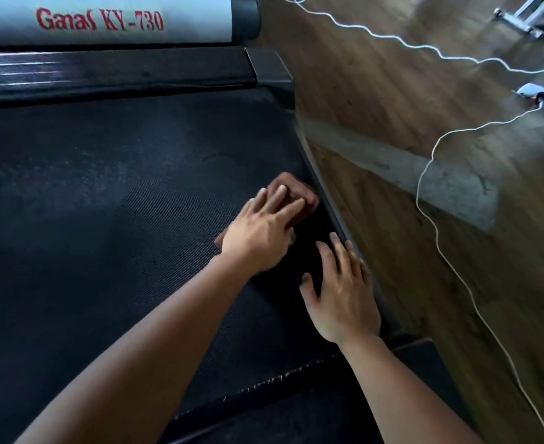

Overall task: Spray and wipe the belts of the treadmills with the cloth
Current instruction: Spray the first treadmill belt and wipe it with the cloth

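A black treadmill belt (104, 203) fills the left and middle of the view. Near its right edge lies a brown cloth (299, 193), bunched up. My left hand (261, 232) presses flat on the cloth, fingers spread over it and pointing toward the belt's right edge. My right hand (341, 293) rests palm down on the belt close to the right side rail (338, 219), fingers apart, holding nothing. No spray bottle is in view.
The treadmill's grey motor cover (104, 17) with red lettering stands at the top left. Wooden floor (392, 91) lies to the right, crossed by a white cable (424, 174). A white power strip (543, 97) and a metal frame (520, 17) sit far right.
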The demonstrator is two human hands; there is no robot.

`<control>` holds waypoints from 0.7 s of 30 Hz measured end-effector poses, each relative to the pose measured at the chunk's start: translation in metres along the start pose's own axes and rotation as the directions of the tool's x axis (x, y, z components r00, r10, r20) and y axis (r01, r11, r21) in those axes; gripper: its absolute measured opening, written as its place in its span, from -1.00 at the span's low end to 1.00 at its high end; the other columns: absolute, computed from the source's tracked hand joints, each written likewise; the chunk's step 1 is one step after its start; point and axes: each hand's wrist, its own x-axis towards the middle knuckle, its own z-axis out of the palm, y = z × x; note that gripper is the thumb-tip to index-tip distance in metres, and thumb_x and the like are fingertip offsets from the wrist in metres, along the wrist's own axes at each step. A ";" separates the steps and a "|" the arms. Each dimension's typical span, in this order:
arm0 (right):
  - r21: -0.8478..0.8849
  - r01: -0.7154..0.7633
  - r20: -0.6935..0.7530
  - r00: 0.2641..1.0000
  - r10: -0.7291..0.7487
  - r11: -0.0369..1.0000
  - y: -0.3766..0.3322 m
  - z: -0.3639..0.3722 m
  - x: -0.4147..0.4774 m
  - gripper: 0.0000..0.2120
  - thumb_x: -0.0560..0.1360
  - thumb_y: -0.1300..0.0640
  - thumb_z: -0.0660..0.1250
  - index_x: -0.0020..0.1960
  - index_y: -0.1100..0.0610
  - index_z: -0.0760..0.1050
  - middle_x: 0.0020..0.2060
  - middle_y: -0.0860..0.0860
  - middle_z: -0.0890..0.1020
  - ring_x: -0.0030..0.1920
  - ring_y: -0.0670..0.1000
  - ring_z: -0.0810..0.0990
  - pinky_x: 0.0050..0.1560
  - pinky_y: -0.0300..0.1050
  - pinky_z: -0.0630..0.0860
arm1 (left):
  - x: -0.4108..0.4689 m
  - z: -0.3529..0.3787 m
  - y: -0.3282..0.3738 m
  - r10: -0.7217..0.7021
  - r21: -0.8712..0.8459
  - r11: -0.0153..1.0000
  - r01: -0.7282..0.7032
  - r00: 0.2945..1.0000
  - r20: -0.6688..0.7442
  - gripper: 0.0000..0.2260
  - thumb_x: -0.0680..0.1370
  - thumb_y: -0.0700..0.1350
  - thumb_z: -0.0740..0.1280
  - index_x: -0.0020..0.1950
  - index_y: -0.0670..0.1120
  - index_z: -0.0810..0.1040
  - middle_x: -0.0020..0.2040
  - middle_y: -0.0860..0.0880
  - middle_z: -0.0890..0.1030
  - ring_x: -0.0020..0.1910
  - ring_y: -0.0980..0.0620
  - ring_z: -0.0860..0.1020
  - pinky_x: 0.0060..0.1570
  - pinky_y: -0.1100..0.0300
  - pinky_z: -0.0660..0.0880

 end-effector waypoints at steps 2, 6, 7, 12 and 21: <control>0.002 0.001 -0.002 1.000 -0.001 1.000 0.000 0.000 0.000 -0.40 0.54 -0.22 -0.01 0.53 -0.03 0.19 0.58 0.01 0.14 0.58 0.09 0.09 0.50 0.15 0.20 | -0.007 0.000 -0.007 0.069 0.003 0.998 -0.069 0.997 0.028 -0.47 0.65 0.10 0.19 0.59 0.28 0.11 0.65 0.07 0.00 0.63 -0.05 -0.06 0.59 0.03 -0.05; -0.008 0.008 -0.010 1.000 -0.008 1.000 0.001 0.004 0.000 -0.40 0.55 -0.23 -0.02 0.53 -0.03 0.19 0.59 0.00 0.12 0.58 0.08 0.07 0.51 0.14 0.20 | 0.015 -0.018 -0.052 -0.002 0.009 1.000 0.002 0.999 -0.043 -0.49 0.64 0.05 0.22 0.59 0.23 0.18 0.65 0.03 0.06 0.63 -0.11 0.00 0.59 -0.01 -0.03; -0.009 0.004 -0.016 1.000 -0.004 1.000 0.000 0.004 -0.001 -0.40 0.55 -0.23 -0.02 0.54 -0.03 0.19 0.59 0.00 0.12 0.59 0.08 0.07 0.51 0.14 0.19 | 0.026 -0.024 -0.063 -0.054 0.001 0.999 0.054 0.996 -0.067 -0.49 0.64 0.04 0.21 0.59 0.22 0.19 0.65 0.02 0.07 0.63 -0.13 0.01 0.59 0.01 -0.03; -0.019 -0.005 -0.045 0.999 0.004 1.000 0.000 0.005 -0.001 -0.40 0.55 -0.20 0.01 0.53 0.00 0.23 0.58 0.02 0.18 0.57 0.10 0.13 0.49 0.15 0.23 | 0.081 -0.027 -0.064 -0.168 -0.003 0.986 0.168 0.985 -0.043 -0.49 0.64 0.08 0.16 0.58 0.27 0.15 0.65 0.05 0.01 0.63 -0.10 -0.06 0.59 0.03 -0.06; -0.008 -0.016 -0.055 0.998 0.015 1.000 -0.002 0.003 -0.001 -0.41 0.53 -0.19 0.06 0.50 0.01 0.28 0.55 0.05 0.25 0.54 0.13 0.22 0.47 0.18 0.26 | 0.042 -0.003 0.009 0.261 -0.009 0.965 -0.261 0.960 0.103 -0.51 0.62 0.03 0.20 0.55 0.29 0.23 0.65 0.08 0.05 0.63 -0.07 -0.07 0.58 -0.04 -0.01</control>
